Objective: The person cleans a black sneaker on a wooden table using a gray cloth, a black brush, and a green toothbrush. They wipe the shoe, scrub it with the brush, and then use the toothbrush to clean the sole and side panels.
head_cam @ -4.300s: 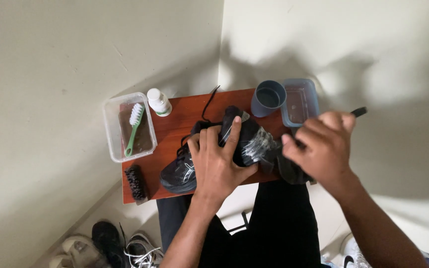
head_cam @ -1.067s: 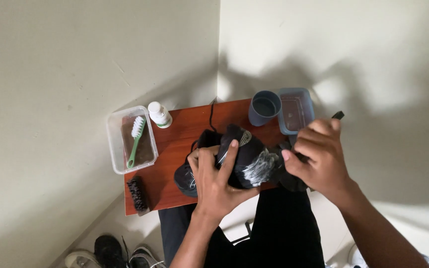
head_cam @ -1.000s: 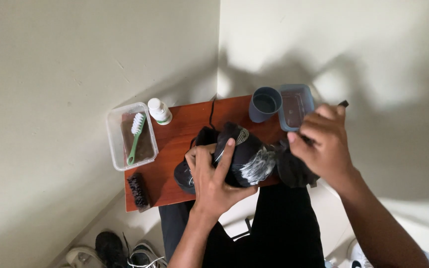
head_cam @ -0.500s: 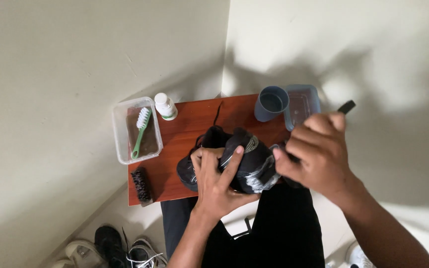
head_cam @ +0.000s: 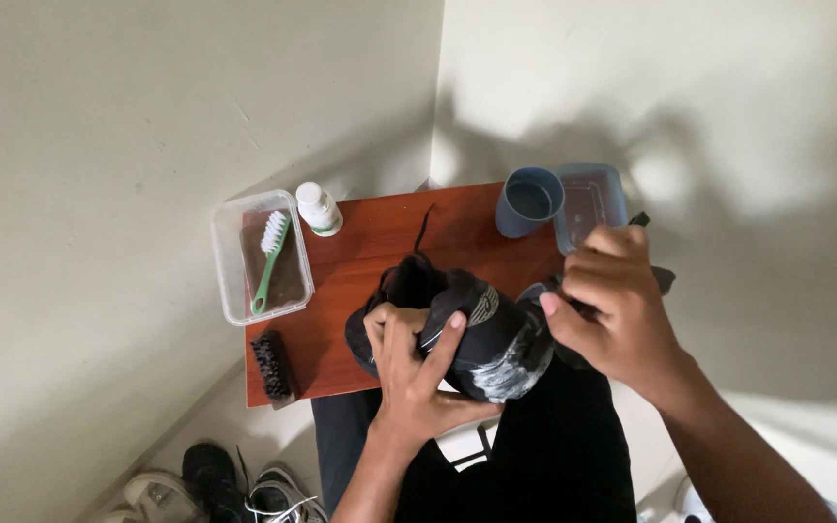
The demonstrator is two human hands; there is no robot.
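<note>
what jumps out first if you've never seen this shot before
The black shoe at the centre, smeared with white foam at its lower end, held over the small red-brown table by the left hand. The right hand presses a dark brush against it. At the left, a green-handled brush lies in a clear tub.

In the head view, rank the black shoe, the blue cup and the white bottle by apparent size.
1. black shoe, largest by far
2. blue cup
3. white bottle, smallest, though not much smaller than the cup
</note>
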